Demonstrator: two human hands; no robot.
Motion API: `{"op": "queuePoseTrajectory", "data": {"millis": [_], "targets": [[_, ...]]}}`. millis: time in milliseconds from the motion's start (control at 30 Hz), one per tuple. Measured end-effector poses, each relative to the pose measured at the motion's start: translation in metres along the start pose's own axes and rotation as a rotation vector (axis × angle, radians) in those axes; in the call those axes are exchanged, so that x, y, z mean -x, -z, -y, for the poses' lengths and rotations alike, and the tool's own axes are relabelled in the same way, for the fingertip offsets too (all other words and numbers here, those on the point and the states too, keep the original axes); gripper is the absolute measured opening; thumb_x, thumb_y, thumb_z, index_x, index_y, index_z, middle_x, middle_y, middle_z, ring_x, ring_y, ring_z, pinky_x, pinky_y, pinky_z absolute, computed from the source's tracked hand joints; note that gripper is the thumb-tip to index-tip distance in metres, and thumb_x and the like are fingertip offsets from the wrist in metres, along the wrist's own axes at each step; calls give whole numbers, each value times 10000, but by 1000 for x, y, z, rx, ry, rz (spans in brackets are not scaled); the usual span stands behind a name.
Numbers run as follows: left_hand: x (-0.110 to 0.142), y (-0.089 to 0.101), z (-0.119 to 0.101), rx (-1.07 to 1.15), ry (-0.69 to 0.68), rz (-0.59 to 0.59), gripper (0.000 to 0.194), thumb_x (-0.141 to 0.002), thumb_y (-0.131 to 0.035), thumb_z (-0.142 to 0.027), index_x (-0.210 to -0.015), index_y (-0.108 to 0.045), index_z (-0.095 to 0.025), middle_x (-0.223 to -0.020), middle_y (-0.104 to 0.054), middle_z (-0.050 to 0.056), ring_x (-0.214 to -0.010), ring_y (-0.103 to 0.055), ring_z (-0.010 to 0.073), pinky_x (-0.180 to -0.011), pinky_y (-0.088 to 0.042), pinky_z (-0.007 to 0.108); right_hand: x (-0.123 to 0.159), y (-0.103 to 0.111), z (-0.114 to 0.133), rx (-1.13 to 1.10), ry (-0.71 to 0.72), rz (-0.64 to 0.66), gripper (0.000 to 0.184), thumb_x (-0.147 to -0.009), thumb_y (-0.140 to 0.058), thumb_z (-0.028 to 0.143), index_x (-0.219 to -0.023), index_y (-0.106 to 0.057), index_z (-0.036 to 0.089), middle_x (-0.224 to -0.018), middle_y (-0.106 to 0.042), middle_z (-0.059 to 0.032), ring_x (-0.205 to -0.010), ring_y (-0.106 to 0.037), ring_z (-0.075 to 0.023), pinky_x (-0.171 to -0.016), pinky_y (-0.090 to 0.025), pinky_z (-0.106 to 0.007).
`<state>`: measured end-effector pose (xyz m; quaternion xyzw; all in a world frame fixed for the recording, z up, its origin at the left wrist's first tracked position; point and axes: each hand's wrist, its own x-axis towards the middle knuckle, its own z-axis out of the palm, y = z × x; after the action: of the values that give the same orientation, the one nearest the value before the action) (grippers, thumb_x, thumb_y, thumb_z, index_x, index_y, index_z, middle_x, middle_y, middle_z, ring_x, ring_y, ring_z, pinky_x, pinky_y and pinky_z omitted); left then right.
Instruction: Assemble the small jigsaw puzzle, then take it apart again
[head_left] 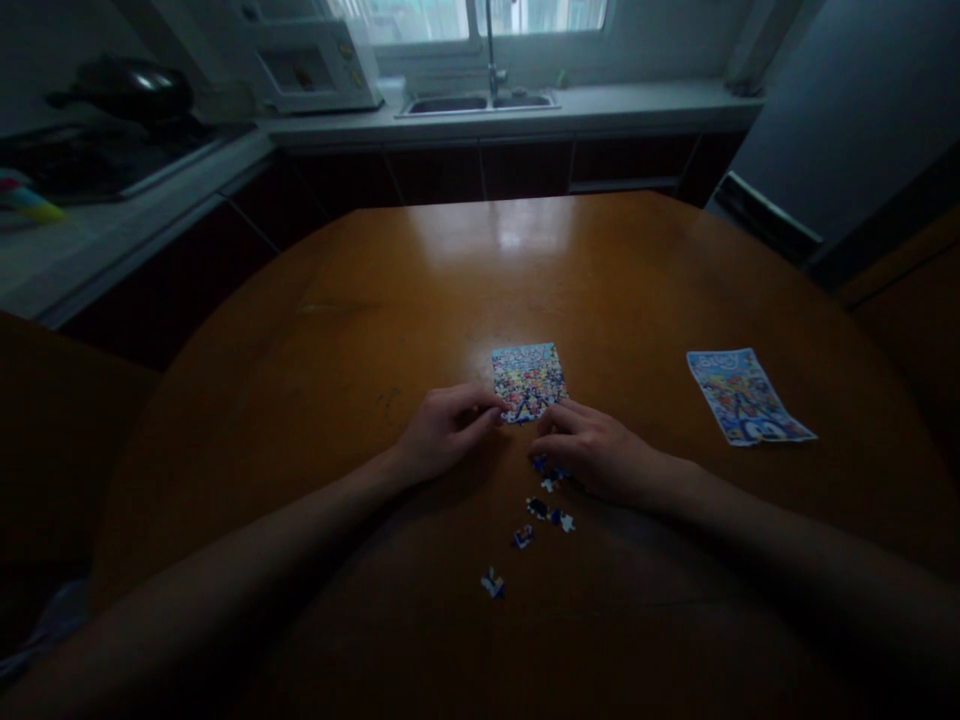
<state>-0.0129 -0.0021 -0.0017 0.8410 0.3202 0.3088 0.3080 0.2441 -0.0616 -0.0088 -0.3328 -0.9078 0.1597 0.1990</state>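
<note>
A partly assembled jigsaw puzzle point(528, 376), crowded with small colourful figures, lies flat mid-table. My left hand point(452, 425) is at its lower left corner, thumb and forefinger closed together on the edge. By the lower right corner is my right hand point(589, 445), its fingers curled inward; whatever they hold is hidden. Under and beside those fingers lie loose blue and white puzzle pieces point(549, 484). Nearer to me are a dark piece point(538, 508), a pale piece point(567, 522), a blue piece point(523, 536) and another loose piece point(492, 582).
A creased picture sheet point(746, 395) with similar artwork rests on the right of the wooden table point(360, 300). Beyond the table's far edge is a counter with a sink point(480, 103) and a microwave point(315, 65). A black pan point(131, 90) stands on the stove at the left.
</note>
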Motion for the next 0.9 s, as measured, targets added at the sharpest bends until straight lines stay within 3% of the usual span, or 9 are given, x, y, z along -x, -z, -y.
{"op": "queuePoseTrajectory", "data": {"millis": [333,600,900], "targets": [[-1,0,-2,-22,-9,0,181,-952,-605,-265,-932,-742,-149,-790,-726,38,-658,-627,116,-617,-479,219,-3,1,3,51,-40,58,125,-951,-540,108,-1013,-630,168,-1080,-617,-108,-963,-515,-225,-851,-468,-353],[-1,-1,0,-32,-12,1,187,-951,-603,-266,-937,-744,-145,-793,-732,42,-650,-630,116,-615,-474,214,-4,4,6,82,-31,89,156,-933,-530,86,-1041,-610,165,-1101,-604,-123,-970,-507,-234,-861,-466,-363],[-1,0,-2,-26,52,-77,164,-928,-609,-242,-923,-742,-144,-743,-727,22,-601,-604,105,-558,-442,201,-2,6,5,117,-6,126,220,-917,-528,66,-1088,-612,175,-1094,-602,-108,-965,-508,-227,-873,-448,-359]]}}
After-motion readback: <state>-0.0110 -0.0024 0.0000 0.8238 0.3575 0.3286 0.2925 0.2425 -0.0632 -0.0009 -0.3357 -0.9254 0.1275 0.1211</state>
